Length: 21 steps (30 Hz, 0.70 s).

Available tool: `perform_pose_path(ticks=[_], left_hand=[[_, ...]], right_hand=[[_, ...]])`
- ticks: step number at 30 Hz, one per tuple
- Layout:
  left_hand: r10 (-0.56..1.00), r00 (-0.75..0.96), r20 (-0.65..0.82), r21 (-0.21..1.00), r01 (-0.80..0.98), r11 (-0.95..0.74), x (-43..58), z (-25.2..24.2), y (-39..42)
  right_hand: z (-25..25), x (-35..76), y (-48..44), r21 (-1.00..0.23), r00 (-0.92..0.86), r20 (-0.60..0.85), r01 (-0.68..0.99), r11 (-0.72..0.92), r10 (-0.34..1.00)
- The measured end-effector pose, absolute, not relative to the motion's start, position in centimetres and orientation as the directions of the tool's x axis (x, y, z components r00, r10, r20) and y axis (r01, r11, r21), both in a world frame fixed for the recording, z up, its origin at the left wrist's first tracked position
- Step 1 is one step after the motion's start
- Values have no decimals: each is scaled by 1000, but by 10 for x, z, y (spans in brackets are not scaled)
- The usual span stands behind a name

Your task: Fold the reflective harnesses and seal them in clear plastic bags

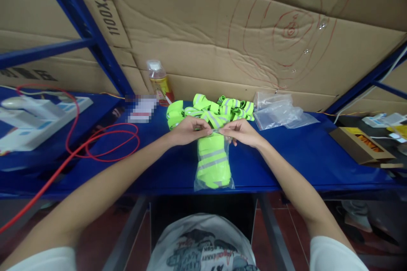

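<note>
A clear plastic bag [213,163] holds a folded neon-green strap with grey reflective stripes and lies at the table's front edge. My left hand [191,130] pinches the bag's top edge from the left. At the same edge, my right hand [241,132] pinches it from the right, a short way apart from the left. Just behind both hands is a heap of loose neon-green reflective straps [233,109]. To the right of that heap lie several flat clear plastic bags [278,112].
On the blue table [165,165], a bottle [160,82] with a yellow-red label stands at the back. A red cable [104,142] loops on the left near a white power strip [44,123]. An open cardboard box [361,146] sits right. Cardboard [197,21] walls the back.
</note>
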State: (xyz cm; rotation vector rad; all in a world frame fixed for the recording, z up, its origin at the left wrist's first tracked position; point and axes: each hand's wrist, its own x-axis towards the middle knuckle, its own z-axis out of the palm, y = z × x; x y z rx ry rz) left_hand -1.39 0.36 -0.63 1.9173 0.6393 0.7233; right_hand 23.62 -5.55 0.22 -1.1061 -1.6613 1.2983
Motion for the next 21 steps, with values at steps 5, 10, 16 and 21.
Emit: perform_pose_path(ticks=[5,10,16,21], left_hand=[[702,704,105,940,161,-301,-22,-5,11],[472,874,-118,949,239,-204,-34,5,11],[325,939,-107,967,174,-184,-33,6,-2],[337,939,66,903,87,-421,-27,4,-8]], right_hand=[[-1,236,-51,-985,-307,42,148,91,951],[-7,226,-54,-983,-331,114,100,155,937],[-10,223,-56,-981,-346,172,27,194,922],[-13,222,-54,-972,-271,217,27,233,938]])
